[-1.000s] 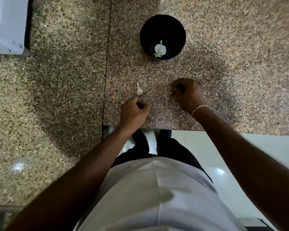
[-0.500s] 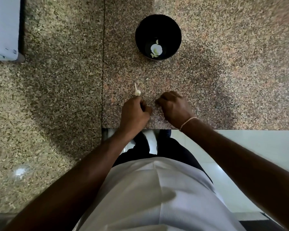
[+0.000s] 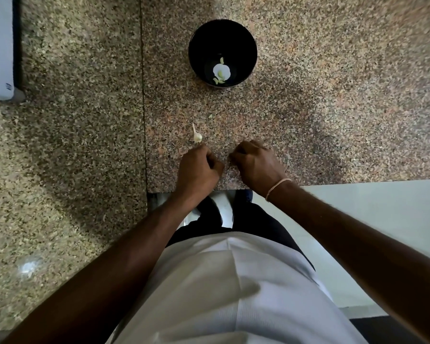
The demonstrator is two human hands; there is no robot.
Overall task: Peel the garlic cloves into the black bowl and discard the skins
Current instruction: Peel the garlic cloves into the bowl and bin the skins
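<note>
The granite tabletop is filling the upper frame. The black bowl is standing at the upper centre, holding peeled garlic pieces. At the centre, the left hand and right hand are curling their fingers; what they hold cannot be told. One unpeeled garlic clove is lying just above the left hand.
</note>
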